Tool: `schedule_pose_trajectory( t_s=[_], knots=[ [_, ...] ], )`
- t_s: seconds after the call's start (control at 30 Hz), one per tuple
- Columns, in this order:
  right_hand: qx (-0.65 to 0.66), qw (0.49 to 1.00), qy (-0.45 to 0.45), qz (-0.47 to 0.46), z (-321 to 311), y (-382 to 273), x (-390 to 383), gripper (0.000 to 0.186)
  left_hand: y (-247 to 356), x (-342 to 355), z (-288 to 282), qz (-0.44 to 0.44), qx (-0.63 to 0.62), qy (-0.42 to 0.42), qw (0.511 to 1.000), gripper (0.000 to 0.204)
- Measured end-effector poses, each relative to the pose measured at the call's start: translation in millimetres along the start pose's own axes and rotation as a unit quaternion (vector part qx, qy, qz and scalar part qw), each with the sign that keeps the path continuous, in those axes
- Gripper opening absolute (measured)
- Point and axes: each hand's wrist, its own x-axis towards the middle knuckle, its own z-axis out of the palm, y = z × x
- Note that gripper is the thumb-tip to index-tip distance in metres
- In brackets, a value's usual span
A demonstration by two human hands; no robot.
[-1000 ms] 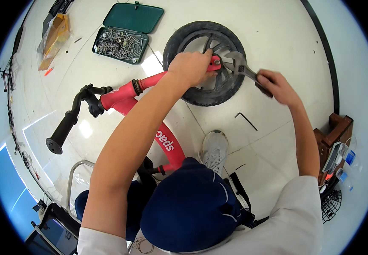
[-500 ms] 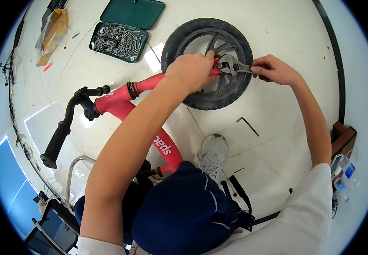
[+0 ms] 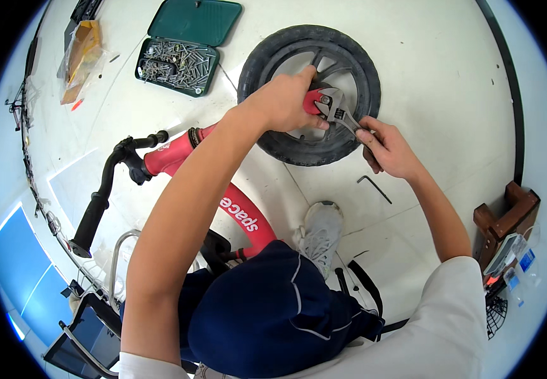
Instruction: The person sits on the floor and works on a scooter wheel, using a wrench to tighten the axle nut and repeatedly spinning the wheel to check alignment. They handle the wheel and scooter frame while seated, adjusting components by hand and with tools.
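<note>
My right hand [image 3: 387, 148] is closed round the handle of a silver adjustable wrench [image 3: 346, 121]. Its jaws sit at the axle nut in the middle of a black wheel [image 3: 367, 69] with a thick tyre. My left hand [image 3: 289, 104] wraps the red fork [image 3: 312, 101] beside that nut, its fingertips reaching over the spokes. The fork belongs to a small red bike frame [image 3: 248, 218] lying tilted on the floor, with black handlebars [image 3: 99, 196] to the left. My left forearm hides part of the frame.
A green case [image 3: 213, 69] full of screws lies open behind the wheel's left side. A black hex key [image 3: 374, 189] is on the tiled floor, near my shoe [image 3: 322, 227]. To the right stand a brown wooden object [image 3: 507, 218] and clear packages; a plastic bag [image 3: 82, 63] lies far left.
My right hand has swung the wrench handle toward me, so it now slants down to the right. My left hand stays at the fork. The view has shifted slightly.
</note>
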Motion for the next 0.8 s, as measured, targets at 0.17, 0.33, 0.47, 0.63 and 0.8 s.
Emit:
schedule_pose_trajectory(
  t_s=[0.17, 0.33, 0.47, 0.63, 0.8],
  knots=[
    [-0.1, 0.995, 0.018, 0.006, -15, -17, -1, 0.026, -5, -9, -3, -0.007, 0.056, 0.053, 0.997, 0.08],
    [-0.133, 0.99, -0.014, 0.05, -34, -35, 5, 0.028, 3, -2, 2, -0.009, 0.2, 0.069, 0.977, 0.081],
    [-0.174, 0.983, -0.026, 0.048, -47, -43, 12, 0.027, 16, 12, -7, -0.054, 0.206, -0.043, 0.976, 0.082],
    [-0.206, 0.976, -0.044, 0.05, -55, -53, 22, 0.028, 9, 22, -6, -0.062, 0.111, -0.064, 0.99, 0.086],
    [-0.205, 0.977, -0.037, 0.045, -53, -50, 20, 0.029, 7, 24, -6, -0.086, 0.104, -0.089, 0.987, 0.103]
  ],
)
